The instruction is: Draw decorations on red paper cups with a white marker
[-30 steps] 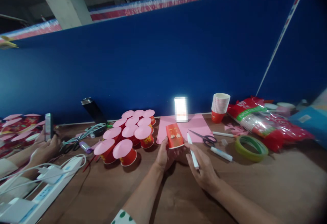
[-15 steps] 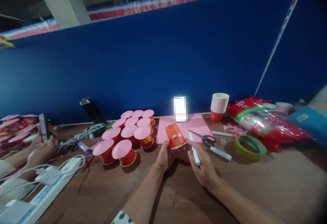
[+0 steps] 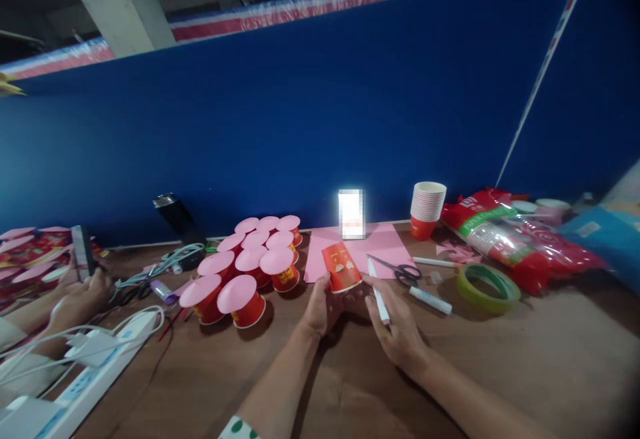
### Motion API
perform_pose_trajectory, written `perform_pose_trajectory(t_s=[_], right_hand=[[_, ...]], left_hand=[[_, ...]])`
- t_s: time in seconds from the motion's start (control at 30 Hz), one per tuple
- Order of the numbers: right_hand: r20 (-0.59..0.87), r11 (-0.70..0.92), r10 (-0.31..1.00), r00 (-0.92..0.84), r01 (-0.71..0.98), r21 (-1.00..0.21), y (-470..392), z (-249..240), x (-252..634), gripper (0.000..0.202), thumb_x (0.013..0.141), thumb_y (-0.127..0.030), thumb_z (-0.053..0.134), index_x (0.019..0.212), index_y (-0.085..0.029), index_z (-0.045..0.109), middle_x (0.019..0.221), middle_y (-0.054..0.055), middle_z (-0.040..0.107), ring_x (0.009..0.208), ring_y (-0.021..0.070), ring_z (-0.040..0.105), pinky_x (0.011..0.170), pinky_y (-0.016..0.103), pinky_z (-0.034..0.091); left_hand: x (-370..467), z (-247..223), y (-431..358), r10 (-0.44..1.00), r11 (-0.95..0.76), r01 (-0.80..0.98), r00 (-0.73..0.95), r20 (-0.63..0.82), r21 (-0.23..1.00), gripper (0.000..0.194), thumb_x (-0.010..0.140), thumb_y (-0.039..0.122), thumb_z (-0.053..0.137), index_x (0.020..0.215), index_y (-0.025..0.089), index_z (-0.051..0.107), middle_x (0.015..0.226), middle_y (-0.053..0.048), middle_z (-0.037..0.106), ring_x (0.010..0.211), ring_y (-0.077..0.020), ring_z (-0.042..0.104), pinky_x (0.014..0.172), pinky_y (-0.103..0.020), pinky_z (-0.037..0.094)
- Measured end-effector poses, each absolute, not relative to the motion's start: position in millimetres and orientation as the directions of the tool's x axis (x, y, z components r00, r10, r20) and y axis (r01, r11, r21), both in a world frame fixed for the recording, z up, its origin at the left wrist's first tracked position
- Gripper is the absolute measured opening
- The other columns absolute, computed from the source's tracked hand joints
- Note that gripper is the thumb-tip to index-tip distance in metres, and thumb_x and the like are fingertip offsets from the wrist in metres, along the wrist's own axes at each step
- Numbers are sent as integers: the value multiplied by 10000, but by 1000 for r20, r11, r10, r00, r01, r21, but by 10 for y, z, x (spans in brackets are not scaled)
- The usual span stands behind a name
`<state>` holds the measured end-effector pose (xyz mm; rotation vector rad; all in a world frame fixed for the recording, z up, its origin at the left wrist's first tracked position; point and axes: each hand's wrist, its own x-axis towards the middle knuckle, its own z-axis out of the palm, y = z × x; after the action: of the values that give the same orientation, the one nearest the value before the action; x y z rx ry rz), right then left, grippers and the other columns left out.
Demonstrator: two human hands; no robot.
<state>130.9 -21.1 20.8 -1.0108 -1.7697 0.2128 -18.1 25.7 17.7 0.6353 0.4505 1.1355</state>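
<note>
A red paper cup (image 3: 341, 267) with printed figures is tilted in my left hand (image 3: 319, 309), its white rim toward me. My right hand (image 3: 397, 325) has a white marker (image 3: 379, 292) between its fingers, and its index finger reaches to the cup's right side. Behind the cup lies a pink paper sheet (image 3: 383, 242), with a bright, blurred-out upright object (image 3: 351, 214) at its back. Black-handled scissors (image 3: 406, 271) rest partly on the sheet's right side. Another white marker (image 3: 431, 300) lies to the right of my right hand.
Several red cups topped with pink discs (image 3: 237, 293) stand at left. A black bottle (image 3: 176, 217), cables and a power strip (image 3: 95, 372) lie beyond, near another person's hands holding a phone (image 3: 83, 252). Stacked cups (image 3: 427, 209), green tape (image 3: 487, 289) and a red cup package (image 3: 500, 225) are at right.
The whole view has shifted very slightly. Both hands, the cup and the marker otherwise keep nearly the same pose.
</note>
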Motion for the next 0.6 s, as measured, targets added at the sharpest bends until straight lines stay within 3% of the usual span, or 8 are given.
perform_pose_trajectory(t_s=[0.27,0.6], right_hand=[[655,572,754,-48,537,-620,-171,210,1330,306,912,-228,402,1202,-182,485,1180,111,594,1101,210,566,931,363,482],[652,568,757,-34,528,-632,-141,196,1327,293,913,-242,401,1179,-181,507,1137,109,617,1047,209,596,888,352,503]], left_hand=[[-168,148,261,950,248,-700,312,-26,669,361,819,327,566,1122,133,591,1118,-120,651,1020,-252,611,885,-376,470],[-143,83,268,960,217,-657,278,-36,722,394,813,396,586,1113,140,593,1113,-129,653,1019,-253,619,886,-373,476]])
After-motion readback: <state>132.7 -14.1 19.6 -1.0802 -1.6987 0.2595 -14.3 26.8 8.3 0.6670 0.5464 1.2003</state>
